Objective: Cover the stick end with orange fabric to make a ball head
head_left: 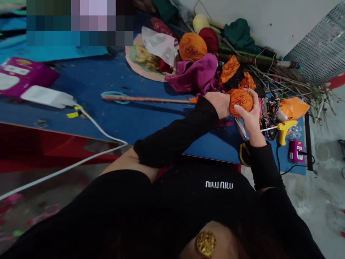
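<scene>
A round ball wrapped in patterned orange cloth [240,101] is between my two hands. My right hand [251,114] curves round its right side, thumb across the front. My left hand [219,104] is closed at the ball's left side, most of its fingers hidden. From behind the left wrist a long brown stick [151,99] runs left, with orange cloth showing by the sleeve. The stick's far end lies over a light blue ring [118,103]. Just behind the hands are orange cloth scraps [230,68] and a magenta cloth [195,73].
On the blue table [81,82] are another orange cloth ball [192,46], a round picture plate [133,63], a yellow glue gun [285,130], yellow-handled scissors [244,154] and purple power boxes. Dry twigs [291,79] stick out at right. A white cable [105,133] crosses the front edge.
</scene>
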A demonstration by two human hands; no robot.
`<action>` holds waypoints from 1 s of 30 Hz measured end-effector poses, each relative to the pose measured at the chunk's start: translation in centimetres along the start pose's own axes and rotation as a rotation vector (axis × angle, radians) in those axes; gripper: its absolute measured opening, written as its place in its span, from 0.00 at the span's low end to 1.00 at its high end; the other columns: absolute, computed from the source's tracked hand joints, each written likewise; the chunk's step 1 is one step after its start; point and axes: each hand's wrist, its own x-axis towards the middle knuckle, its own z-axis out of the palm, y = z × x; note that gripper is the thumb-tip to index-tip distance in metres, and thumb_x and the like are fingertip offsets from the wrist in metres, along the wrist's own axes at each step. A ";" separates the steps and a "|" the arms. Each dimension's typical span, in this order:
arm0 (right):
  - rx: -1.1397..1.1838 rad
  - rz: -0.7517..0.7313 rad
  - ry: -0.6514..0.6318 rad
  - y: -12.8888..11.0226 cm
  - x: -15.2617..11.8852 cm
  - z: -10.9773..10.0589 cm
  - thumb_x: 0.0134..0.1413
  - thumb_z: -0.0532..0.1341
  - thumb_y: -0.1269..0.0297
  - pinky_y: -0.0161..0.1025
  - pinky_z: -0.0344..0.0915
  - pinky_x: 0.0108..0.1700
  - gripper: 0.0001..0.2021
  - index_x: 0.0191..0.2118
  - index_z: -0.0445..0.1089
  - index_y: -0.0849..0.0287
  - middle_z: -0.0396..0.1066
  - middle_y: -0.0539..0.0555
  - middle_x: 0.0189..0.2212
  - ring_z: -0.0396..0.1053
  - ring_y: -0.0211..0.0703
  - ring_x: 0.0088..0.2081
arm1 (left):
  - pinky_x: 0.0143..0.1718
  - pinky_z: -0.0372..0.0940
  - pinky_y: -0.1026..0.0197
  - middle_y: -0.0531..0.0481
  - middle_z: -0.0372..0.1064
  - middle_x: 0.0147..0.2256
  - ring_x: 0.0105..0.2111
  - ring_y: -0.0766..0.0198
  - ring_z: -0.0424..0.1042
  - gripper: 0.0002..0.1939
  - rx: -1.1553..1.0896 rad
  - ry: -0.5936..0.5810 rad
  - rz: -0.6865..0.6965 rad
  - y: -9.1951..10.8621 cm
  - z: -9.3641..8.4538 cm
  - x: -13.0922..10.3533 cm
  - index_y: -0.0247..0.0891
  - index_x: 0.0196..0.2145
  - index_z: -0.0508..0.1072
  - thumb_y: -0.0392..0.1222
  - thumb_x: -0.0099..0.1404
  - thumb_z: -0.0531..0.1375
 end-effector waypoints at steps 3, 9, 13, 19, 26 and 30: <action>0.039 0.002 -0.062 0.0 0.4 -0.8 0.51 0.67 0.37 0.58 0.65 0.67 0.33 0.57 0.70 0.53 0.73 0.58 0.59 0.70 0.54 0.61 | 0.39 0.66 0.54 0.34 0.80 0.43 0.41 0.48 0.78 0.19 0.112 -0.029 -0.022 0.2 0.2 -0.3 0.28 0.49 0.79 0.43 0.74 0.53; -0.180 0.118 -0.017 -1.0 0.2 0.0 0.46 0.72 0.45 0.53 0.70 0.58 0.23 0.42 0.75 0.56 0.78 0.54 0.43 0.74 0.50 0.47 | 0.39 0.68 0.55 0.33 0.81 0.41 0.44 0.45 0.81 0.17 0.128 -0.014 0.055 0.8 1.8 -0.3 0.27 0.48 0.79 0.36 0.72 0.53; -0.316 0.024 0.125 -1.8 -0.3 0.5 0.51 0.68 0.51 0.49 0.70 0.53 0.12 0.34 0.74 0.54 0.74 0.50 0.34 0.71 0.46 0.40 | 0.39 0.69 0.53 0.32 0.81 0.39 0.44 0.44 0.82 0.18 0.148 0.028 0.105 1.0 2.0 -0.3 0.27 0.49 0.79 0.34 0.73 0.51; -0.286 -0.035 0.135 -1.0 -0.3 0.3 0.55 0.65 0.50 0.49 0.70 0.52 0.13 0.35 0.74 0.55 0.74 0.51 0.35 0.72 0.47 0.41 | 0.37 0.68 0.52 0.31 0.80 0.41 0.43 0.45 0.81 0.20 0.149 0.046 0.096 1.1 1.5 -0.4 0.28 0.49 0.80 0.34 0.74 0.48; -0.019 -0.076 -0.022 -0.9 0.2 -1.4 0.54 0.65 0.47 0.51 0.70 0.57 0.19 0.46 0.77 0.54 0.79 0.56 0.46 0.76 0.50 0.49 | 0.34 0.67 0.52 0.29 0.80 0.37 0.39 0.43 0.82 0.17 0.157 0.128 0.117 1.5 1.3 -0.3 0.25 0.44 0.79 0.34 0.73 0.51; -0.133 -0.057 0.092 -1.3 -0.1 -1.0 0.54 0.65 0.49 0.49 0.72 0.48 0.13 0.33 0.75 0.55 0.76 0.50 0.31 0.73 0.46 0.36 | 0.35 0.67 0.51 0.29 0.80 0.38 0.41 0.42 0.82 0.19 0.150 0.088 0.140 1.9 0.7 -0.7 0.25 0.47 0.79 0.34 0.74 0.48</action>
